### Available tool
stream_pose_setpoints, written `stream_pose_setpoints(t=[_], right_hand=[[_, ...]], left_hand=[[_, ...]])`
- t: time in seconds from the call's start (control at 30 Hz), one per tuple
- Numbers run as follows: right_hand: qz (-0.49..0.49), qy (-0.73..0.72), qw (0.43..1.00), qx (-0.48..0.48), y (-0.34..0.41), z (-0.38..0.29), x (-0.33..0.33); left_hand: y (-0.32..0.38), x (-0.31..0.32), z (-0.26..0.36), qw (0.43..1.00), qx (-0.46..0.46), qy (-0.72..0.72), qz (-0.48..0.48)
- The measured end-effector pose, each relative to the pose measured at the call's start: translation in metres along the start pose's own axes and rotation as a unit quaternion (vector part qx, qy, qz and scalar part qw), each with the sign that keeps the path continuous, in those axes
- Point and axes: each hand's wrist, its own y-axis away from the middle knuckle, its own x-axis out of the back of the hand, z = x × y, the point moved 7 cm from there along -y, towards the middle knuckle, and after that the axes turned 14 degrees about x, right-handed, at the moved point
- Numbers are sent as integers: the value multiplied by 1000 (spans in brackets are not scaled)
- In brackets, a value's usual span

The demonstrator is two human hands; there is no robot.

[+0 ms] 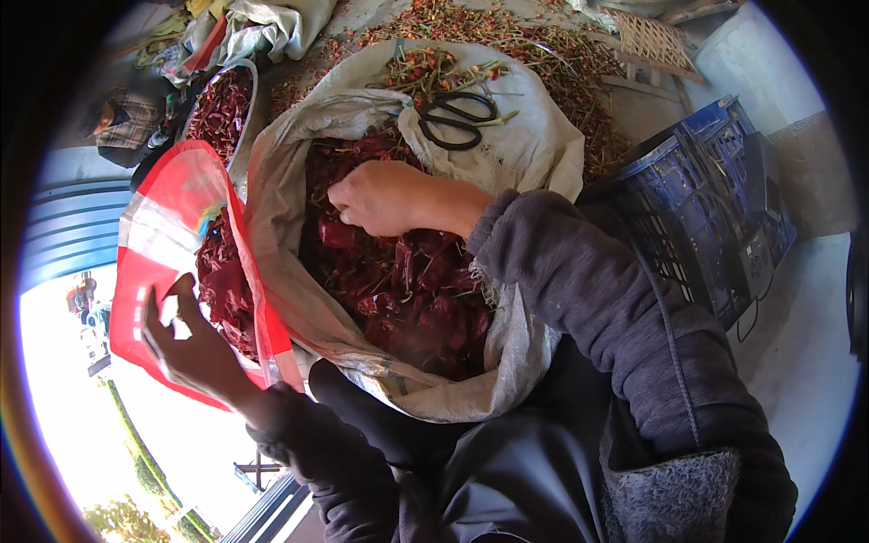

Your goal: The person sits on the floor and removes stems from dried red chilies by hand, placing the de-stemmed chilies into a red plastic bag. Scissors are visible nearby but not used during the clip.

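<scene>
A white woven sack [278,224] with its rim rolled open stands before me, filled with dried red chili peppers [434,326]. My right hand [380,197] is over these peppers with its fingers curled; whether it holds one cannot be told. To the left, a red and white bag [153,237] gapes open with more dried red peppers [227,292] inside. My left hand [183,326] is at this bag's near left side, fingers spread, with nothing seen in them. Black-handled scissors [458,119] lie on the sack's folded far rim, beside cut pepper stems [424,71].
Stems and bits [577,102] litter the floor beyond the sack. A blue plastic crate [679,203] stands at the right, with a dark device against it. Another person [129,122] is at the upper left, near a tub of peppers [224,112]. White sacks [271,27] lie behind.
</scene>
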Motion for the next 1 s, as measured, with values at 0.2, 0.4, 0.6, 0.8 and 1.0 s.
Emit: stream_pose_setpoints(t=[0.2, 0.4, 0.6, 0.8, 1.0], right_hand=[[54, 13, 997, -46, 6, 8, 14], [-92, 106, 988, -61, 11, 11, -11], [-21, 97, 994, -55, 7, 21, 1], [31, 48, 997, -54, 3, 15, 2], [104, -82, 991, -32, -7, 7, 1]], left_hand=[[74, -126, -1, 932, -45, 19, -359], [115, -192, -19, 855, -98, -39, -508], [94, -193, -39, 835, 78, 192, -510], [93, -199, -39, 693, 269, 409, -530], [94, -200, -36, 685, 264, 471, -490]])
